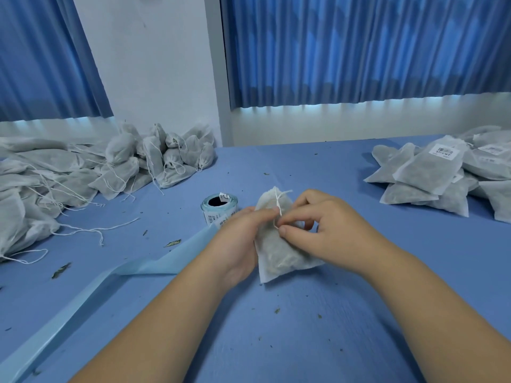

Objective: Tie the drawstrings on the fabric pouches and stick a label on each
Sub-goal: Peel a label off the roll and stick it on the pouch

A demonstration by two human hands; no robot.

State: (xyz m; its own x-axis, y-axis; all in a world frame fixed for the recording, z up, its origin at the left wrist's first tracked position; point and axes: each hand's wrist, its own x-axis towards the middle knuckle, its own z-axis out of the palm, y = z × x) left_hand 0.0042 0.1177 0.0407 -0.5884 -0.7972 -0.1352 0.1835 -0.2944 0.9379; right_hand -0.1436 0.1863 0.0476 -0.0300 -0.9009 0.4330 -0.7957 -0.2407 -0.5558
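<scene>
A filled fabric pouch [276, 255] lies in the middle of the blue table [304, 327], between both hands. The left grip [237, 230] holds its left edge. The right grip [326, 225] pinches the white drawstring [278, 205] between thumb and forefinger near the gathered neck. A label roll [218, 205] stands just behind the left grip. Untied pouches [83, 172] are heaped far left and labelled pouches [442, 172] far right.

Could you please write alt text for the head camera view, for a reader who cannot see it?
A left hand holds a filled whitish fabric pouch on a blue table while the right hand pinches its white drawstring. A pale blue roll of labels sits behind the left hand; unlabelled pouches pile at left, labelled pouches at right.
</scene>
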